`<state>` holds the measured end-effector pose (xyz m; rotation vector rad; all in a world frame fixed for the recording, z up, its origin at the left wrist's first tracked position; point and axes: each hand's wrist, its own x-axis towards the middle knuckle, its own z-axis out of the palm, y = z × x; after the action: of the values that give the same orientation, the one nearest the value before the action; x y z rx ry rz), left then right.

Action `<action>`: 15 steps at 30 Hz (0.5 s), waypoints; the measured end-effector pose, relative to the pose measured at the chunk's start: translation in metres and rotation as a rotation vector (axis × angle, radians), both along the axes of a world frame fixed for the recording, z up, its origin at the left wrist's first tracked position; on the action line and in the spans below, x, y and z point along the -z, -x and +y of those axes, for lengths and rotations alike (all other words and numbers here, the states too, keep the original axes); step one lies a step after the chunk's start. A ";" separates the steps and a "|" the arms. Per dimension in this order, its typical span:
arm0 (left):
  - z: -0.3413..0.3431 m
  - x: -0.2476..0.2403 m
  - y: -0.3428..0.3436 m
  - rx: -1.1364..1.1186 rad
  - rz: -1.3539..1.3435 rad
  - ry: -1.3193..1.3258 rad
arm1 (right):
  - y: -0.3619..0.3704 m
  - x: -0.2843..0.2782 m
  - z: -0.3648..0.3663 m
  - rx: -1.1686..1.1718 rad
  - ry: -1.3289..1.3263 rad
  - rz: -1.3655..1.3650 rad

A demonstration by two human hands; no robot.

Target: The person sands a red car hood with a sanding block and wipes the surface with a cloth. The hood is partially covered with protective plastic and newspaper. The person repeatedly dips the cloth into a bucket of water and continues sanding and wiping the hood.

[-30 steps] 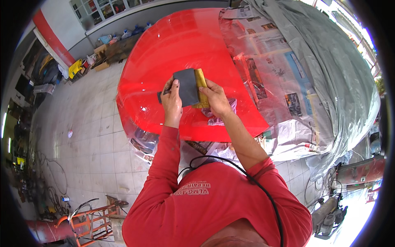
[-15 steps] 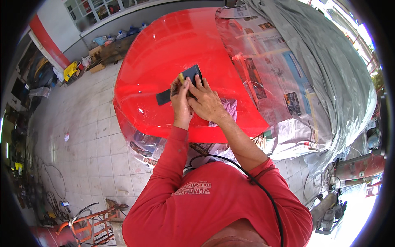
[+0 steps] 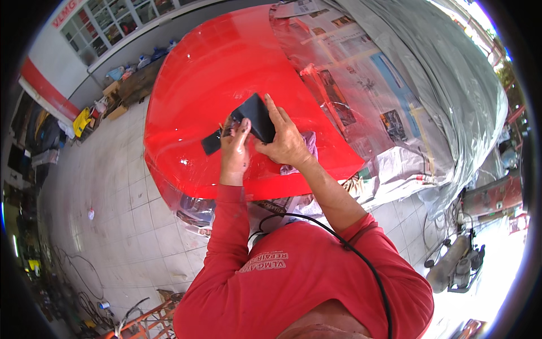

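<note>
A black sheet of sandpaper point(image 3: 255, 116) is held between my two hands over the glossy red car hood point(image 3: 197, 79). My left hand point(image 3: 235, 151) is closed at its left edge, thumb on top and darkly stained fingers partly hidden. My right hand point(image 3: 287, 140) grips the right edge, its fingers along the side and its thumb near the lower corner. Left of my left hand, a smaller dark strip point(image 3: 211, 143) lies on the hood. A crumpled pink-purple cloth point(image 3: 309, 148) rests partly behind my right wrist.
Newspaper and clear plastic point(image 3: 361, 85) cover the car's right part, with a grey plastic sheet point(image 3: 451, 85) beyond. A black hose point(image 3: 361, 257) runs across my chest. An air compressor point(image 3: 454, 265) stands at right, an orange metal frame point(image 3: 149, 322) at lower left.
My hands have drawn apart, and more of the sandpaper's black face shows between them. The yellowish edge seen beside it earlier is mostly hidden now. The whole view has shifted slightly.
</note>
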<state>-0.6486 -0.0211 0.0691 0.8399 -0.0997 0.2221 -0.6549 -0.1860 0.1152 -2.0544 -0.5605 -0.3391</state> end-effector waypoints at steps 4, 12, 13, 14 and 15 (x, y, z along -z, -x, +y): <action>0.016 0.012 -0.013 0.069 -0.124 -0.110 | -0.007 0.014 -0.002 -0.192 -0.172 0.078; 0.046 -0.004 -0.028 -0.187 -0.070 -0.324 | 0.042 0.076 -0.048 0.278 0.770 -0.093; 0.044 0.000 -0.035 -0.221 -0.072 -0.403 | 0.037 0.098 -0.055 0.269 0.710 -0.108; 0.048 0.011 -0.033 -0.256 -0.012 -0.566 | 0.038 0.119 -0.055 0.243 0.633 -0.111; 0.045 0.015 -0.034 -0.262 0.007 -0.650 | 0.030 0.126 -0.055 0.224 0.557 -0.137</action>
<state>-0.6144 0.0243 0.0546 1.5033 -0.0539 0.4449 -0.6849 -0.2410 -0.0108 -2.6578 -0.5497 -0.4995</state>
